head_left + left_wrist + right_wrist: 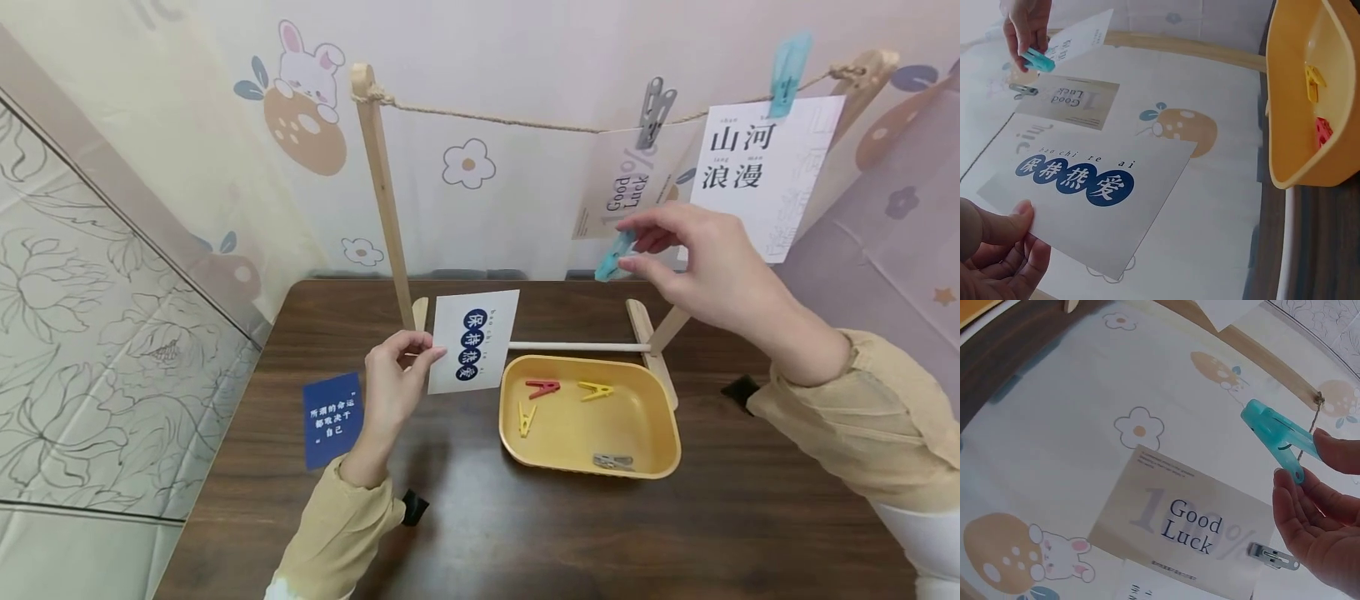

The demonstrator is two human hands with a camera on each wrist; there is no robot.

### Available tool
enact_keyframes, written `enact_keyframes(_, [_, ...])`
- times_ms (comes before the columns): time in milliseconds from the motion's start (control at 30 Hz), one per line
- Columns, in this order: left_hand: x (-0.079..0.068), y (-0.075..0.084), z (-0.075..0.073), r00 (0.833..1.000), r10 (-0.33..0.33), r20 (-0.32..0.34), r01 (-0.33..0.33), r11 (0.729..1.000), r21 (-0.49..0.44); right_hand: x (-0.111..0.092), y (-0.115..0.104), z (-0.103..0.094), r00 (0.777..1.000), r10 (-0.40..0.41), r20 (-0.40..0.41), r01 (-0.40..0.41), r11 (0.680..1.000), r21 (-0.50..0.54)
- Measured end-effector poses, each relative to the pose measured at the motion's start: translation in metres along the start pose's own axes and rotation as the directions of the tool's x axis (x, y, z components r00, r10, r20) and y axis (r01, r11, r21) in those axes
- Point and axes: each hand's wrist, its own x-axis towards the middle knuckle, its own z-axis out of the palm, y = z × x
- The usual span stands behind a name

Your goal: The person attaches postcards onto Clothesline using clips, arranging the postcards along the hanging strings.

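Between thumb and fingers, my left hand pinches the edge of a white card with blue circles and white characters. My right hand holds a teal clothespin by its handle end, its nose pointing away from the fingers. Just behind that hand, a "Good Luck" card hangs sideways from the rope in a grey clothespin. To its right hangs a white card with black characters, held by another teal clothespin.
Wooden posts carry the rope, joined low down by a pale rod. A yellow basin on the dark table contains several clothespins, red, yellow and grey. On the left lies a blue card. A patterned curtain hangs behind.
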Motion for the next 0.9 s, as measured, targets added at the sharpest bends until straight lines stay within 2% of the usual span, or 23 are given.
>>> enact_keyframes(633, [0.025,0.025,0.010,1.000,0.014,0.024,-0.013,1.000,-0.008,0.039,-0.010,-0.022,0.999,0.022,0.037,-0.018,0.995,-0.095])
enact_keyframes(900, [0.033,0.034,0.016,0.997,0.071,0.017,-0.070,0.997,-0.045,0.051,-0.013,-0.025,0.999,0.022,0.038,-0.017,0.993,-0.114])
